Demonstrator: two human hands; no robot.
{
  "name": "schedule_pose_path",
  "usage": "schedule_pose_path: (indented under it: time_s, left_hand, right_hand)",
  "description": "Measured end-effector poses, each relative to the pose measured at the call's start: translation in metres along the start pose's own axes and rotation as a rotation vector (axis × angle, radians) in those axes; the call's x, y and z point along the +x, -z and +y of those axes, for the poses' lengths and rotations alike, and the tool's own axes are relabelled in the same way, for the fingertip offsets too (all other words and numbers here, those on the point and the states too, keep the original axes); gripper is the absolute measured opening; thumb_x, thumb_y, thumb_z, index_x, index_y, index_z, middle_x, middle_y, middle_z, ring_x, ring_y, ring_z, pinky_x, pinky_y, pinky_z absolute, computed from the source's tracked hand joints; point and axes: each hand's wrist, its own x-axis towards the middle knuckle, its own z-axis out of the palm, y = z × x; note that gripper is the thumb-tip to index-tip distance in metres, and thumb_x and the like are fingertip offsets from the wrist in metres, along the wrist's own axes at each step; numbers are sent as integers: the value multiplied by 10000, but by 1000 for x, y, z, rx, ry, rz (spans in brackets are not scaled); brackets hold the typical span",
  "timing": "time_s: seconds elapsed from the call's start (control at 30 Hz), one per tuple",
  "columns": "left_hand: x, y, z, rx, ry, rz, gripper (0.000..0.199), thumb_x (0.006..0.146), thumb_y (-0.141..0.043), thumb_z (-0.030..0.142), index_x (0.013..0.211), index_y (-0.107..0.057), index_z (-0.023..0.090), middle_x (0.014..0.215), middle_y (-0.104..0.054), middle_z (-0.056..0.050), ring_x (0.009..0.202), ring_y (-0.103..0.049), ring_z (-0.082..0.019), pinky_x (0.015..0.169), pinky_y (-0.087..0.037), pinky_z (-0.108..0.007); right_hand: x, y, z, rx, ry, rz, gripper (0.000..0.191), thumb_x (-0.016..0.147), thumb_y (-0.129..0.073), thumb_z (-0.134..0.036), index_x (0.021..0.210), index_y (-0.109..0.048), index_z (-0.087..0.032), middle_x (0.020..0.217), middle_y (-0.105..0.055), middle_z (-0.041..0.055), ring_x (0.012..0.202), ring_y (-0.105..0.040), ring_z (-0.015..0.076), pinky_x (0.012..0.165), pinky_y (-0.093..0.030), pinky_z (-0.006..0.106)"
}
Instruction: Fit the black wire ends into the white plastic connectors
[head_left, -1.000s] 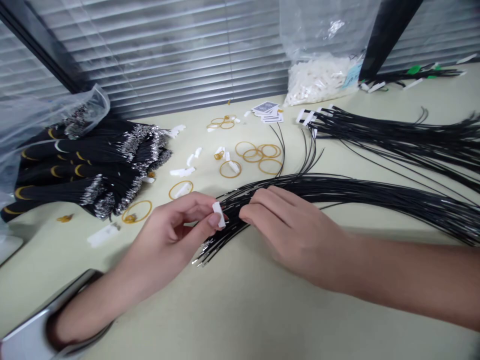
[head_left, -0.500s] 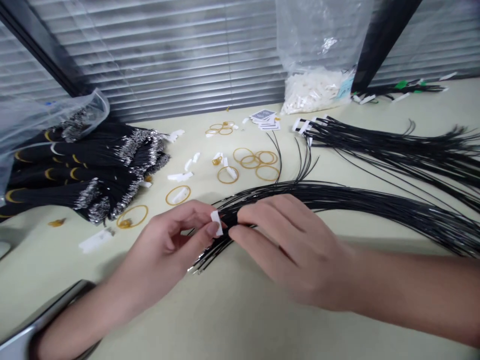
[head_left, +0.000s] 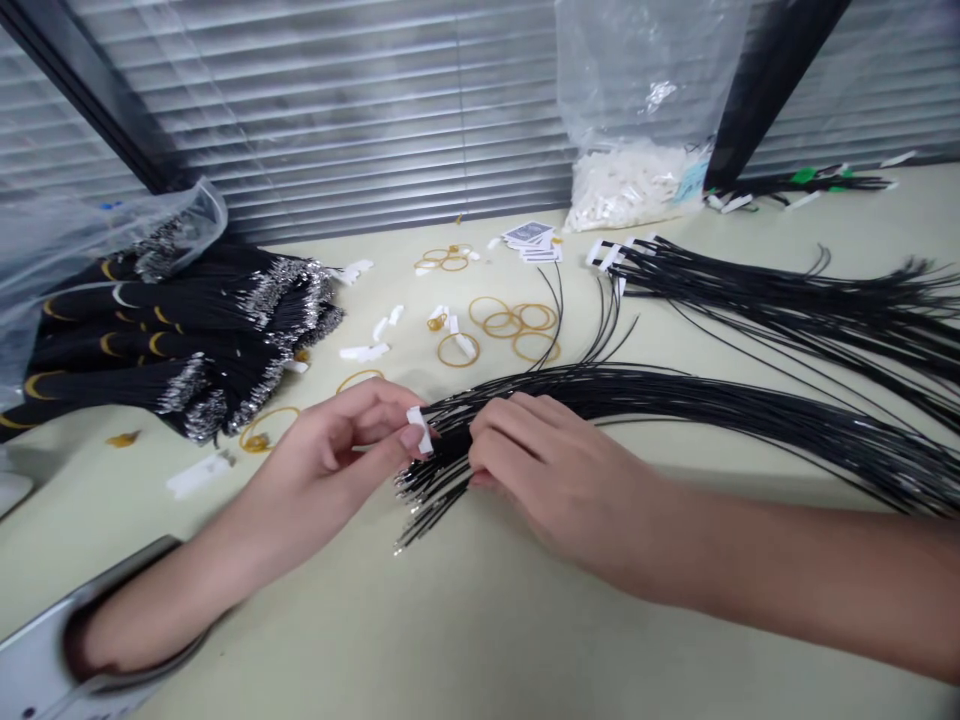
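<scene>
- Left hand [head_left: 330, 450]: closed in a pinch, grasping a white plastic clip [head_left: 419, 428] between thumb and fingers; the clip sits at the near end of the wires.
- Right hand [head_left: 562, 480]: fingers curled, gripping a black wire bundle [head_left: 675, 400] just beside the left hand's pinch. The bundle runs away past the right hand, and its metal-tipped ends [head_left: 409, 515] fan out below the clip.
- Risk, splayed ends: loose tips may miss the clip if they are not gathered, and a strand could be left out or bent.
- Risk, slack grip: if the right hand eases, the wires' own spring could pull strands apart.
- Risk, clip: it is small and held only by the fingertips, so a slip could drop it among the rubber bands [head_left: 459, 350] beyond the left hand.
- Risk, tangling: the long free length lies near a second wire bundle [head_left: 787, 300] beyond the right hand, and dragging could snag the two together.
- Beyond the left hand: bundled wires [head_left: 187, 340] lie in a pile, where a dropped clip could also get lost.
</scene>
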Motion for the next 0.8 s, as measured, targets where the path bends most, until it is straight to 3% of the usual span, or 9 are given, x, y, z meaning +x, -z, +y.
schedule_pose_path:
  time_s: [0.23, 0.4, 0.8]
  left_hand:
    - [0, 1, -3, 18, -4, -21, 77, 856, -572, 249, 925, -570, 215, 723, -604, 31, 657, -554, -70, 592, -427, -123]
    - [-1, 1, -3, 6, -5, -25, 65, 863, -567, 246, 925, -570, 227, 757, -610, 41, 683, -558, -60, 617, -428, -110]
    - [-1, -1, 2, 11, 16, -40, 68, 862, -554, 215, 925, -556, 240, 757, -596, 67, 684, -542, -42, 630, -423, -89]
  right_hand:
    - [2, -1, 7, 161, -97, 164, 139, 897, -448, -96, 916, -583, -122, 802, -556, 38, 733, -474, 137, 707, -380, 276]
    - [7, 2, 8, 233, -165, 191, 151, 902, -466, -177, 809, -567, -115, 793, -545, 36, 731, -484, 117, 701, -382, 258]
    - [10, 3, 8, 367, -320, 266, 89, 817, -531, -84, 765, -593, -121, 708, -564, -20, 628, -479, 57, 587, -355, 181]
